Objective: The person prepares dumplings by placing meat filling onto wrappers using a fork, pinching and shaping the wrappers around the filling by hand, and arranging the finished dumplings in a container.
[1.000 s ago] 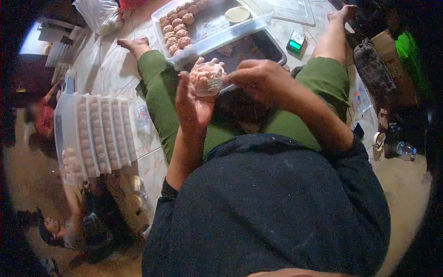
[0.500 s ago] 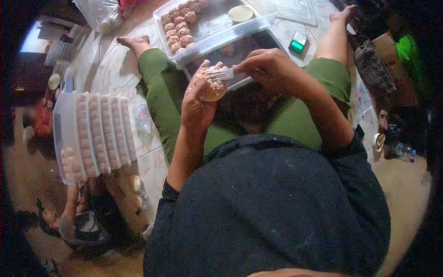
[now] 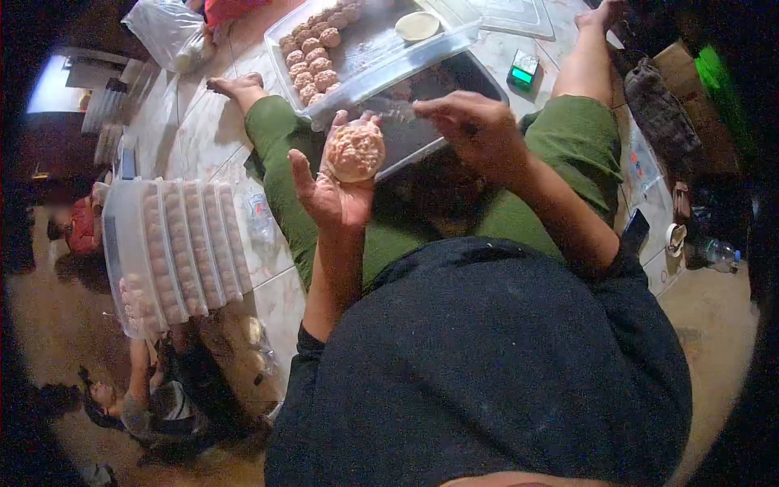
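Note:
On the palm of my left hand (image 3: 337, 199) rests a round dumpling wrapper topped with a mound of pink minced filling (image 3: 357, 148); the thumb stands apart from it. My right hand (image 3: 471, 122) pinches a fork (image 3: 391, 109), blurred by motion, just beyond the filling at its upper right. Beneath the fork lies a dark-looking plastic tub (image 3: 479, 77), with some mince inside. Behind it, a clear plastic container (image 3: 369, 77) carries rows of shaped dumplings (image 3: 312, 57) on its left side and pale round wrappers (image 3: 418, 27) on its right.
A small scale (image 3: 523, 71) with a lit green display sits right of the tubs. Stacked clear boxes of dumplings (image 3: 191, 252) stand at left, beside another person (image 3: 154, 406). A plastic bag (image 3: 166, 32) lies at the upper left, and a bottle (image 3: 720, 254) at right.
The fork has lifted off the filling and moved up and away with my right hand. My left hand has opened flatter, turning the filled wrapper upward.

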`<action>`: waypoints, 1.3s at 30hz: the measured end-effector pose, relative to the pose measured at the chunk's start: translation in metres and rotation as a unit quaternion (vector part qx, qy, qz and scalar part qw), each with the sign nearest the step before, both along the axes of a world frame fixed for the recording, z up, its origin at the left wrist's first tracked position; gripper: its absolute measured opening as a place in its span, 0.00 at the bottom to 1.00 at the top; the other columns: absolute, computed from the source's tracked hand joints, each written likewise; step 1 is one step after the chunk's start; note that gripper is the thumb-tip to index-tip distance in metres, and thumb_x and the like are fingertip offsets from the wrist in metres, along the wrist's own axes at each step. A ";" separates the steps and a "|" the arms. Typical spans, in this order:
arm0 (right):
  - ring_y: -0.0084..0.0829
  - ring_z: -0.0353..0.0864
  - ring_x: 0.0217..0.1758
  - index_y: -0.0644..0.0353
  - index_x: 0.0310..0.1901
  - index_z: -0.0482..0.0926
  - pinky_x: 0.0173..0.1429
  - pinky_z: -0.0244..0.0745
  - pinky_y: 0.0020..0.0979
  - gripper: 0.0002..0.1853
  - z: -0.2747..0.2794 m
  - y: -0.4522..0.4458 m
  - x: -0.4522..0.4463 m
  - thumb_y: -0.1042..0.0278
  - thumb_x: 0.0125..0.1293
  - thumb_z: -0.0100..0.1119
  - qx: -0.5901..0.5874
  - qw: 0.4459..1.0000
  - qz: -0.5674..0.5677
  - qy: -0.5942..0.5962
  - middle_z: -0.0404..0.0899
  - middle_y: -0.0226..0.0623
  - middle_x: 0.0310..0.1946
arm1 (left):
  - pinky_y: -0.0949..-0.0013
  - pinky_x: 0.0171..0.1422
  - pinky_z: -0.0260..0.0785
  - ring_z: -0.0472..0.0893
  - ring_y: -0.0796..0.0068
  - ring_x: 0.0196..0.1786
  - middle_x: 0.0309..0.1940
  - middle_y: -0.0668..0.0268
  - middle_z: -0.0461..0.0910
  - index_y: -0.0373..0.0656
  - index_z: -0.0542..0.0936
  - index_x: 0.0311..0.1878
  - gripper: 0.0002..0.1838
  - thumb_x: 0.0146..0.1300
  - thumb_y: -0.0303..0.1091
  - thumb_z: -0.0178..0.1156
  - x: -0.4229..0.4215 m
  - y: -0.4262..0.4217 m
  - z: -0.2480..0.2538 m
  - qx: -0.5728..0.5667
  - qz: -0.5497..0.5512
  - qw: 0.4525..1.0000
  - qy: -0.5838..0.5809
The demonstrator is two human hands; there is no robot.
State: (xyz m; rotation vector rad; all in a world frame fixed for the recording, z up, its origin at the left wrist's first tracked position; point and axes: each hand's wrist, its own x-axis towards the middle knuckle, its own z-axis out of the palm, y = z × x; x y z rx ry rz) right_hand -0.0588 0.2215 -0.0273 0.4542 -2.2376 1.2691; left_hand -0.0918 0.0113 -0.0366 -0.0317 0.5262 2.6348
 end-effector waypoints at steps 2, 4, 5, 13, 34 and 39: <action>0.33 0.80 0.33 0.56 0.43 0.80 0.37 0.75 0.31 0.11 -0.013 0.002 0.002 0.76 0.58 0.56 0.060 0.997 0.034 -0.044 0.80 0.41 0.32 | 0.54 0.69 0.51 0.57 0.47 0.66 0.62 0.39 0.55 0.31 0.53 0.64 0.50 0.52 0.66 0.53 0.004 0.006 0.002 -0.006 -0.019 1.000 0.006; 0.33 0.80 0.33 0.56 0.43 0.80 0.38 0.75 0.30 0.11 -0.015 0.001 0.003 0.76 0.58 0.56 0.055 0.994 0.056 -0.071 0.80 0.42 0.33 | 0.54 0.69 0.51 0.58 0.47 0.66 0.62 0.39 0.55 0.31 0.53 0.64 0.51 0.52 0.68 0.51 0.003 0.006 0.003 -0.009 -0.033 0.999 0.001; 0.28 0.79 0.33 0.59 0.44 0.79 0.39 0.75 0.27 0.10 -0.026 0.005 -0.004 0.73 0.61 0.55 0.058 0.998 0.023 -0.002 0.81 0.37 0.35 | 0.54 0.69 0.52 0.58 0.47 0.65 0.62 0.39 0.55 0.31 0.54 0.64 0.52 0.51 0.70 0.50 0.001 0.004 0.003 -0.009 -0.039 0.999 -0.007; 0.15 0.74 0.29 0.64 0.44 0.79 0.32 0.69 0.18 0.14 -0.044 0.022 -0.014 0.64 0.61 0.58 -0.176 0.819 0.227 -0.497 0.80 0.27 0.32 | 0.53 0.64 0.59 0.65 0.49 0.61 0.60 0.41 0.60 0.43 0.37 0.70 0.59 0.46 0.78 0.41 0.014 0.012 -0.003 -0.118 -0.221 0.967 0.043; 0.18 0.67 0.23 0.56 0.56 0.69 0.26 0.60 0.17 0.28 0.004 -0.037 0.010 0.41 0.66 0.41 -0.489 0.783 0.129 -0.363 0.74 0.29 0.27 | 0.71 0.53 0.70 0.74 0.69 0.53 0.57 0.50 0.69 0.39 0.52 0.67 0.35 0.59 0.27 0.57 -0.026 0.013 0.014 -0.294 0.043 0.895 0.331; 0.23 0.73 0.32 0.56 0.52 0.68 0.40 0.72 0.25 0.13 -0.024 -0.067 0.029 0.64 0.70 0.41 -0.532 0.760 0.256 -0.270 0.75 0.33 0.31 | 0.69 0.57 0.67 0.75 0.69 0.53 0.53 0.52 0.73 0.41 0.50 0.67 0.43 0.52 0.28 0.65 -0.007 0.019 0.026 -0.350 0.083 0.838 0.410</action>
